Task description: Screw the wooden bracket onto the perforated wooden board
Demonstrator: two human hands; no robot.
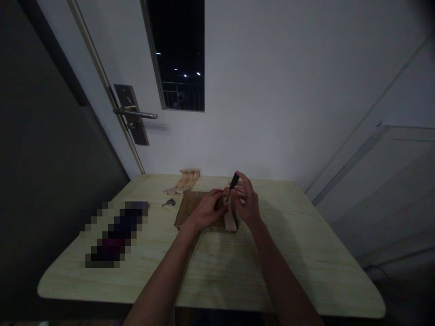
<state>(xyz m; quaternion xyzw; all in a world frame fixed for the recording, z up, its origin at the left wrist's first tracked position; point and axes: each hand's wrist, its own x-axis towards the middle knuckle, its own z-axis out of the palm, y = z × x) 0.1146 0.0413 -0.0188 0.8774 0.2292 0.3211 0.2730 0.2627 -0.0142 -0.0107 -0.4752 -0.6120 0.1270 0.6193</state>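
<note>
A brown wooden board (187, 209) lies on the pale table (217, 271). My left hand (205, 209) rests on the board, fingers curled round a small part I cannot make out. My right hand (247, 199) pinches a small screwdriver with a black handle (234, 180), held tilted with its tip pointing down at a light wooden piece (230, 218) standing on the board's right edge. Both hands meet over that piece.
Light wooden slats (185, 179) lie at the table's far edge by the wall. A small metal object (169, 203) sits left of the board. A blurred dark item (115, 234) lies at the left. A door with a lever handle (136, 114) stands behind.
</note>
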